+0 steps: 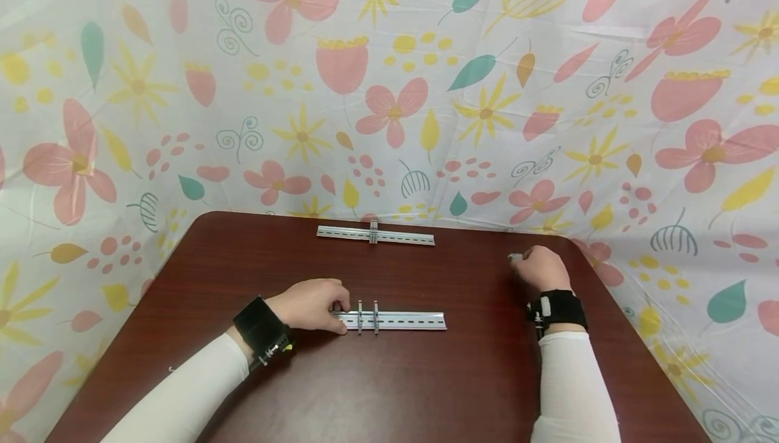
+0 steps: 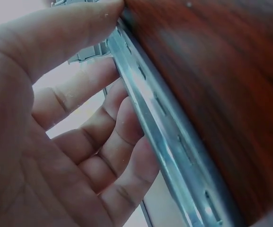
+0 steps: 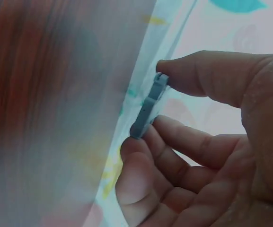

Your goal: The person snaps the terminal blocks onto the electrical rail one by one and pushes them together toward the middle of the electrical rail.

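Observation:
Across the middle of the table lies a slotted metal DIN rail (image 1: 414, 322), with two thin grey clips (image 1: 376, 317) mounted side by side on it. My left hand (image 1: 309, 303) grips the rail's left end between thumb and fingers. In the left wrist view, the slotted rail (image 2: 155, 111) runs past the fingertips, and part of a grey clip (image 2: 92, 52) shows behind the thumb. Toward the table's right side, my right hand (image 1: 544, 268) pinches a small flat grey clip (image 3: 148, 106) between thumb and fingers.
A second slotted rail (image 1: 404, 237), carrying grey clips (image 1: 374, 232) near its middle, lies at the back of the dark brown table (image 1: 389, 389). A flower-patterned curtain (image 1: 389, 111) hangs behind the table and along its sides.

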A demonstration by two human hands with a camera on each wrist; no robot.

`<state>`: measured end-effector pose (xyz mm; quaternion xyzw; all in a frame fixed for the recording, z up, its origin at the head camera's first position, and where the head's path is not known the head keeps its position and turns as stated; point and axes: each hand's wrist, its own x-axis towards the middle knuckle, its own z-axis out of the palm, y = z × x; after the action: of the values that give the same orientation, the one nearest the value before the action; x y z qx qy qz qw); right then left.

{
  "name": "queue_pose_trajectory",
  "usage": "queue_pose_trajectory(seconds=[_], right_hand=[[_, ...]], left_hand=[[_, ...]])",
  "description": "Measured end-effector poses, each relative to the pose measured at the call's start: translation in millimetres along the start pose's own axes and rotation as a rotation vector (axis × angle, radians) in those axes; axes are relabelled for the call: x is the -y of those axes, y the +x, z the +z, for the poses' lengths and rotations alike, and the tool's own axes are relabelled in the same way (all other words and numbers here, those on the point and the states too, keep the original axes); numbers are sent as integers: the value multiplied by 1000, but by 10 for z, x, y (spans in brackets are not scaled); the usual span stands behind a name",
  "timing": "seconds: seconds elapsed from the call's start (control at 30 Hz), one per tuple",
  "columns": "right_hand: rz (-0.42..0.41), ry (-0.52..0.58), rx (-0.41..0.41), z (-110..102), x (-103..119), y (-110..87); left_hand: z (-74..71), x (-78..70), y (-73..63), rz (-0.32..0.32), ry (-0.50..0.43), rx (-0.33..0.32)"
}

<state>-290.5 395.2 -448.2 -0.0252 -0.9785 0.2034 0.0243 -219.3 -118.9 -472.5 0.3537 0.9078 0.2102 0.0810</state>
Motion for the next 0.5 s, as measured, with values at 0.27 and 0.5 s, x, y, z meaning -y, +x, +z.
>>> queue_pose_trajectory(seconds=[0.27, 0.5], right_hand=[[-113, 29, -60, 129, 418, -7], [-203, 85, -95, 264, 797, -83]], left_hand=[[-31, -12, -16, -10, -37, 4], [-31, 31, 6, 1, -50, 1]])
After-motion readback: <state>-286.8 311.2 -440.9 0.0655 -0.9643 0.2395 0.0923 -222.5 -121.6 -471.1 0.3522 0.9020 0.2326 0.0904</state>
